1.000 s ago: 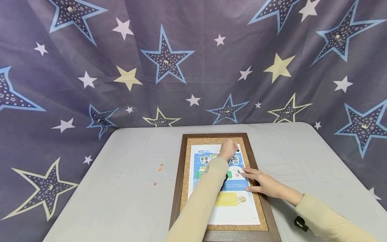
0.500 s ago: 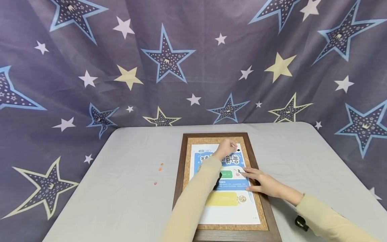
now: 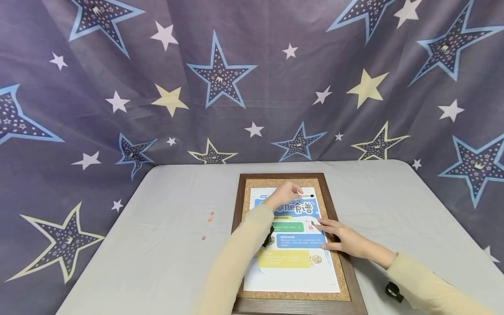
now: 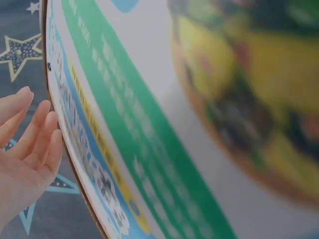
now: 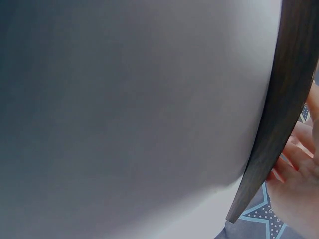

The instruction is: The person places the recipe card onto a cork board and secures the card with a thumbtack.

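A printed poster (image 3: 291,279) with blue, green and yellow panels lies on a cork board (image 3: 246,197) with a dark wooden frame. A small black round tack (image 3: 312,195) sits at the poster's top right corner. My left hand (image 3: 282,195) is over the top of the poster, left of that tack, its fingers loosely bent; in the left wrist view the left hand (image 4: 31,144) holds nothing. My right hand (image 3: 346,239) rests across the board's right side, fingers spread with tips on the poster's right edge. The left forearm hides the poster's left part.
The board lies on a table with a grey cloth (image 3: 165,245). Several tiny orange and pink pieces (image 3: 210,219) lie left of the board. Behind the table hangs a star-patterned curtain (image 3: 260,87). Black straps (image 3: 393,292) show at both wrists.
My left hand has drawn back leftward from the black tack at the top right corner, uncovering it and more of the poster's title. The right hand has stayed in place.
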Action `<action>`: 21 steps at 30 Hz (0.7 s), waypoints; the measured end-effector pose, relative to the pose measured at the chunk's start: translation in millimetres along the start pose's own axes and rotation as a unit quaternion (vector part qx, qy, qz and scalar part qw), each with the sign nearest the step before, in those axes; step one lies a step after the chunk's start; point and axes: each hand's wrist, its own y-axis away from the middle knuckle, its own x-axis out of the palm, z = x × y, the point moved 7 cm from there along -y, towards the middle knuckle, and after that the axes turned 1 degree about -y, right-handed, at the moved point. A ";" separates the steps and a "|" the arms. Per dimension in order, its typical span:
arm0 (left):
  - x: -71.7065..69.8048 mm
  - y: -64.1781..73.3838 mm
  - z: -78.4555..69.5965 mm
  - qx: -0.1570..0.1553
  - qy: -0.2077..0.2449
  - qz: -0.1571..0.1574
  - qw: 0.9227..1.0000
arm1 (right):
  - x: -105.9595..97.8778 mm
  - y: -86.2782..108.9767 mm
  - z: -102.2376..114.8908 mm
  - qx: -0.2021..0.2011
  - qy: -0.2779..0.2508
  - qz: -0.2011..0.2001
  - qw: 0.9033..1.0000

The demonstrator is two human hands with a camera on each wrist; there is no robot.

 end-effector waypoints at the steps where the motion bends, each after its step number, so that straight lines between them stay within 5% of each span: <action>1: -8.5 11.3 -11.2 -0.010 0.008 0.005 1.000 | 0.2 -0.2 -0.4 0.002 0.001 0.002 1.000; 3: -23.9 32.6 -31.7 -0.043 0.012 0.014 0.999 | 0.3 -0.7 -1.1 0.004 0.002 0.004 1.000; 6: -36.3 48.7 -43.2 -0.037 0.009 0.005 0.999 | 0.1 -1.2 -1.6 0.008 0.002 0.006 1.000; 11: -46.1 58.0 -43.6 -0.019 -0.026 0.005 0.999 | 0.0 -1.0 -2.4 0.009 0.004 0.006 1.000; 21: -67.1 80.8 -38.8 -0.031 -0.035 0.014 0.999 | -0.2 -1.0 -0.8 0.004 0.003 0.004 1.000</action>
